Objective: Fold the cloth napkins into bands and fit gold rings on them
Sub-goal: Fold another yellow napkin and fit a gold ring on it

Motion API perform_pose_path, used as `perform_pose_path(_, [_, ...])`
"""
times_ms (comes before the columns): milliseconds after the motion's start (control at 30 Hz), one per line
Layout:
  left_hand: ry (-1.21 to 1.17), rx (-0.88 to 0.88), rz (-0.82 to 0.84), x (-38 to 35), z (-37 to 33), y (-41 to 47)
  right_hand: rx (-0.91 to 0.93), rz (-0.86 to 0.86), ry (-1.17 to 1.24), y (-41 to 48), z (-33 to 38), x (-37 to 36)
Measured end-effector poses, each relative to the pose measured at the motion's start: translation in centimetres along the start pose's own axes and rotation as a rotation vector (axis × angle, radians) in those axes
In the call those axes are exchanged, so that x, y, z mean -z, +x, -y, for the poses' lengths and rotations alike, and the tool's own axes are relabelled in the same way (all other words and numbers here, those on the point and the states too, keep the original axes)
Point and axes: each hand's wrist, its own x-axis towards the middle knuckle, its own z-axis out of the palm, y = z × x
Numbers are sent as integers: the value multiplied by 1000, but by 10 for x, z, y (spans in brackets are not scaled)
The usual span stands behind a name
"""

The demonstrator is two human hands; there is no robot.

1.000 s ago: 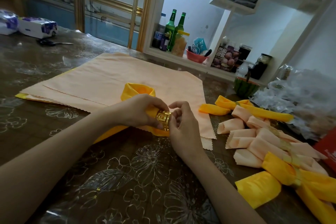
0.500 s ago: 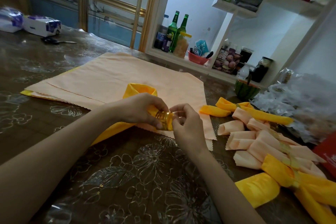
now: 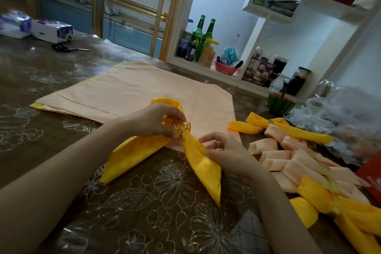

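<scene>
On the desk (image 3: 144,212) we find a stack of flat napkins (image 3: 144,88) spread across the middle. Just before it, overlapping its near edge, lies a napkin (image 3: 136,154) with a ring (image 3: 181,128) round it, our left grip (image 3: 156,121) on the ring and our right grip (image 3: 224,150) on the napkin's right tail. To the right we see a pile of ringed napkins (image 3: 288,161) with a pot (image 3: 280,103) and plastic bags (image 3: 340,113) behind it, while at the far left scissors (image 3: 66,48) lie before tissue packs (image 3: 51,31), and a shelf (image 3: 195,68) behind the desk carries bottles (image 3: 201,35), a bowl (image 3: 225,69) and jars (image 3: 296,82).
</scene>
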Motion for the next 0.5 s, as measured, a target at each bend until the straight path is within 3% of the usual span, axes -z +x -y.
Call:
perform_pose_path(133, [65, -1, -28, -1, -5, -3, 186, -218, -402, 5, -3, -15])
perform_pose_path(233, [86, 6, -33, -1, -10, -4, 286, -398, -295, 12, 1, -27])
perform_pose_path(300, [77, 8, -40, 1, -10, -4, 257, -369, -230, 21, 10, -30])
perform_pose_path(400, [63, 10, -62, -3, -8, -5, 255, -358, -329, 35, 20, -33])
perform_pose_path(500, [-7, 73, 10, 3, -5, -2, 274, -369, -228, 42, 23, -38])
